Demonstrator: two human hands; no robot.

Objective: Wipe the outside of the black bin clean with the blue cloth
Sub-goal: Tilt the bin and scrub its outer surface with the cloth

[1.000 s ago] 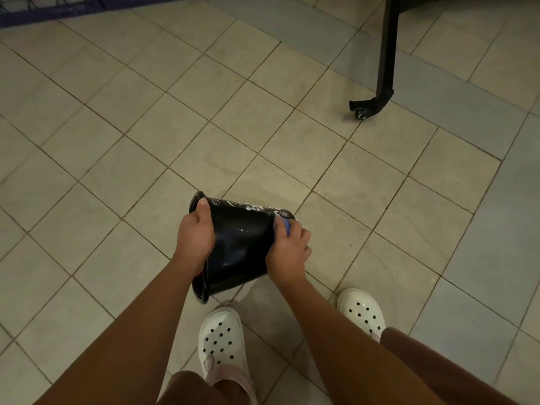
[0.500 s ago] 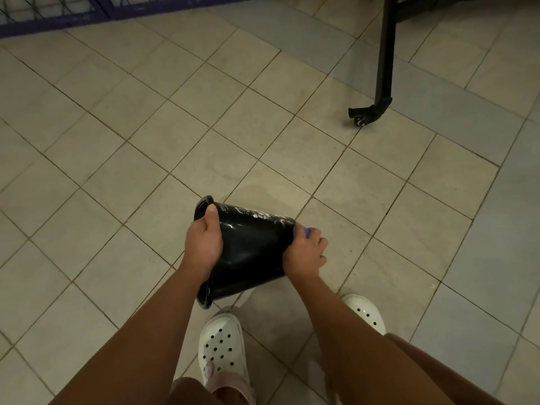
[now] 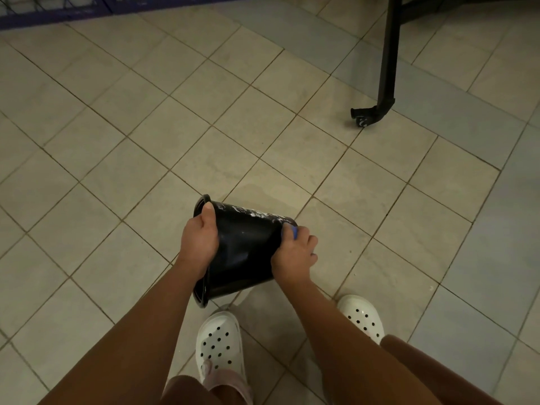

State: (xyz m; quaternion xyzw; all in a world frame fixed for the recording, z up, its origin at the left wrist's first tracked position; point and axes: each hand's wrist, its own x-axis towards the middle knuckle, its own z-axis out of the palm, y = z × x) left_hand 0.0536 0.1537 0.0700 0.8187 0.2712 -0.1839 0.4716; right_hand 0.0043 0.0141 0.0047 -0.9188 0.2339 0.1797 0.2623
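Our right hand (image 3: 295, 254), clutching the cloth (image 3: 293, 231), has slid baseward along the bin (image 3: 245, 249) while our left hand (image 3: 200, 241) grips its rim (image 3: 201, 299); white smears (image 3: 257, 213) remain.

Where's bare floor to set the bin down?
Bare tiles left of the black bin, up to the blue grille; also ahead, between bin and the black caster leg. Crowded by the white clogs, right under it.

Bare forearms (image 3: 137, 331), white clogs (image 3: 220, 346) with round holes, brown legwear (image 3: 423, 375).
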